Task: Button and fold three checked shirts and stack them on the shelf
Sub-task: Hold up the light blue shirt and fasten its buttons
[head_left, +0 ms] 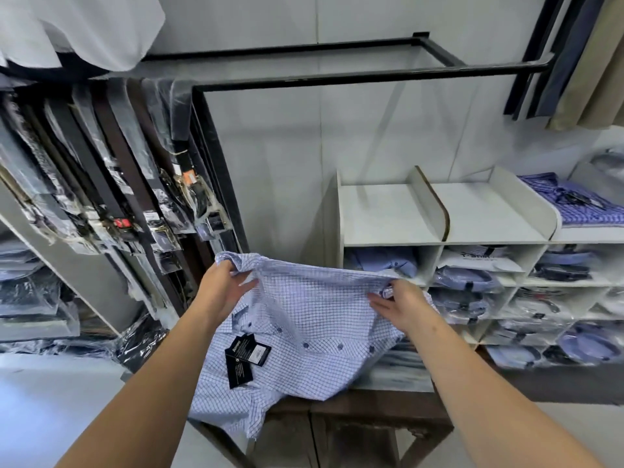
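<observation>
The left hand (pixel 221 287) grips the far left edge of a checked shirt (pixel 304 332), fingers curled round bunched cloth. The right hand (pixel 401 307) holds the far right edge, thumb pinching the fabric while the fingers lie nearly straight. Between both hands the shirt is lifted at its far edge; its near part drapes over a dark wooden table (pixel 371 413), with black tags (pixel 246 358) lying on the buttoned front. Beyond it to the right stands a white shelf (pixel 388 214), its top compartments bare, the far right one holding a folded blue shirt (pixel 580 204). Packaged shirts (pixel 466 278) fill the lower cubbies. Bagged belts (pixel 111 184) hang at left.
</observation>
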